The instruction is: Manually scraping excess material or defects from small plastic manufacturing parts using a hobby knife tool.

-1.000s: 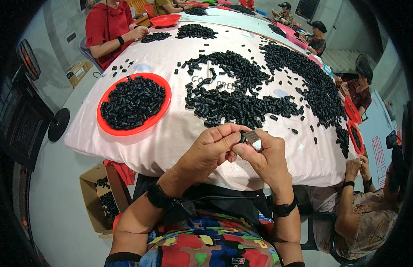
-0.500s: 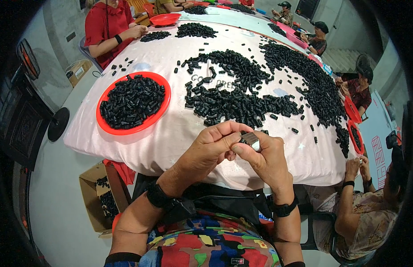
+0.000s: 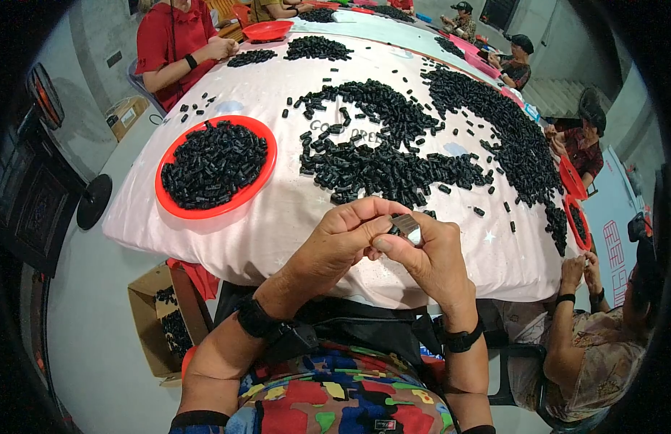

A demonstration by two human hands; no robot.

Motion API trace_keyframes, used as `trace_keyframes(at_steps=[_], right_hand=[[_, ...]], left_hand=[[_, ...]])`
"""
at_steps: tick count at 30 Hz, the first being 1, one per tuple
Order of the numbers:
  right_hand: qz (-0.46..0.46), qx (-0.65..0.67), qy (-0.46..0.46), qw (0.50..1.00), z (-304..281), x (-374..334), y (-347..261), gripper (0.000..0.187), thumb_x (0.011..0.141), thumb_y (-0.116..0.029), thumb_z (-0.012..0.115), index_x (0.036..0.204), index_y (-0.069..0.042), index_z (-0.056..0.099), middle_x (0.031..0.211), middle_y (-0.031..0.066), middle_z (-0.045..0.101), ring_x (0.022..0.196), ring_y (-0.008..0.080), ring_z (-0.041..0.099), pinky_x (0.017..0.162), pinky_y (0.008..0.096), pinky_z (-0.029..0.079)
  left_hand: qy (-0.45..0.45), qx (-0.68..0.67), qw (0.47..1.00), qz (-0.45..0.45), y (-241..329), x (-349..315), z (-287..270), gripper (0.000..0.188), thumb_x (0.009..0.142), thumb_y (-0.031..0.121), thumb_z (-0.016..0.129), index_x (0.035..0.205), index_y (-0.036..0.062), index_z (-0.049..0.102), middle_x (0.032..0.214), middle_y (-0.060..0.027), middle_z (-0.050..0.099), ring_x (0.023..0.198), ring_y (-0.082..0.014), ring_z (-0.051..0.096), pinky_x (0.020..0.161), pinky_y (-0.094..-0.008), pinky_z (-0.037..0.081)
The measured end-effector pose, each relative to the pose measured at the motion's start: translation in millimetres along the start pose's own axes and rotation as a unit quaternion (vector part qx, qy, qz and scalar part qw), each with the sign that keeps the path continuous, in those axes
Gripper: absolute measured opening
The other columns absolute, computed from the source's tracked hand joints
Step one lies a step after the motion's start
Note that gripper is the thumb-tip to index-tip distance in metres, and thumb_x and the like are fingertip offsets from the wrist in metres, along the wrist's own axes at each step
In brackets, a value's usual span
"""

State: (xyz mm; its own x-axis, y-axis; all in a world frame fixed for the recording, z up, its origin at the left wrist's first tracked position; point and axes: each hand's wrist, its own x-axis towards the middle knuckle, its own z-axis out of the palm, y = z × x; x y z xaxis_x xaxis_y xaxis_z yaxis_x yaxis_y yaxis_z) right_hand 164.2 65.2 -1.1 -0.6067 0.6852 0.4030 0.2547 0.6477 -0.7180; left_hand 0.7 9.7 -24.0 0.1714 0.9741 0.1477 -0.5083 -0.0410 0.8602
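Observation:
Close together over the near side of the cloth-covered table, my two hands work on one spot. My left hand (image 3: 335, 235) is closed, its thumb and fingers pinching a small black plastic piece (image 3: 395, 231) that is mostly hidden. In my right hand (image 3: 437, 253) a small shiny metal tool (image 3: 408, 226) is gripped between thumb and fingers, its flat silver face against the black piece. The tool's exact kind does not show. Just beyond my hands lies a loose pile of similar black pieces (image 3: 372, 173).
To the left stands a red basin (image 3: 272, 163) heaped with black pieces. A larger pile (image 3: 509, 137) curves along the table's right side. An open cardboard box (image 3: 149, 318) sits on the floor at lower left. A co-worker (image 3: 581, 340) sits close on my right; others sit around the table.
My right thumb has shifted slightly, and a little more of the black piece shows beside the metal tool. Both hands otherwise stay in place.

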Motion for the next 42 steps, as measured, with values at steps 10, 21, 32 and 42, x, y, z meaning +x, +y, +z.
trace_keyframes(at_steps=[10,21,32,42], right_hand=[[0.001,-0.048,-0.015,0.999,1.2,0.1,-2.1,0.042,0.08,-0.039,0.071,0.097,-0.001,0.069,0.062,0.0109,0.065,0.053,0.0214,0.064,0.049,0.0298,0.047],[-0.007,-0.022,-0.003,1.0,1.9,0.5,0.3,0.04,0.08,-0.038,0.072,0.095,-0.001,0.069,0.063,0.0095,0.066,0.053,0.02,0.065,0.048,0.0292,0.046],[0.012,0.043,0.016,0.999,5.3,0.1,1.0,0.039,0.08,-0.039,0.071,0.083,0.0,0.068,0.061,0.014,0.063,0.05,0.0238,0.062,0.047,0.0313,0.045],[0.001,0.072,0.065,0.995,4.0,1.0,-10.8,0.026,0.081,-0.023,0.074,0.086,0.0,0.063,0.068,0.0048,0.066,0.063,0.007,0.06,0.052,0.0224,0.046]], left_hand=[[0.002,0.005,1.0,0.003,1.3,-1.4,0.5,0.024,0.095,0.01,0.049,0.117,0.0023,0.055,0.1,-0.002,0.061,0.085,-0.005,0.056,0.074,-0.0193,0.045],[-0.016,0.002,1.0,0.003,1.0,-1.7,-2.0,0.024,0.095,0.01,0.049,0.118,0.0021,0.054,0.1,-0.0015,0.061,0.086,-0.0053,0.056,0.076,-0.0201,0.045],[-0.038,-0.012,0.999,0.012,-1.1,-0.8,-4.7,0.027,0.094,0.012,0.053,0.119,0.0018,0.053,0.104,-0.0037,0.061,0.091,-0.0074,0.057,0.08,-0.0225,0.046],[-0.013,-0.061,0.998,-0.011,2.1,-1.7,-4.9,0.029,0.094,0.013,0.054,0.121,0.0036,0.051,0.102,-0.0017,0.058,0.078,-0.0044,0.051,0.072,-0.02,0.043]])
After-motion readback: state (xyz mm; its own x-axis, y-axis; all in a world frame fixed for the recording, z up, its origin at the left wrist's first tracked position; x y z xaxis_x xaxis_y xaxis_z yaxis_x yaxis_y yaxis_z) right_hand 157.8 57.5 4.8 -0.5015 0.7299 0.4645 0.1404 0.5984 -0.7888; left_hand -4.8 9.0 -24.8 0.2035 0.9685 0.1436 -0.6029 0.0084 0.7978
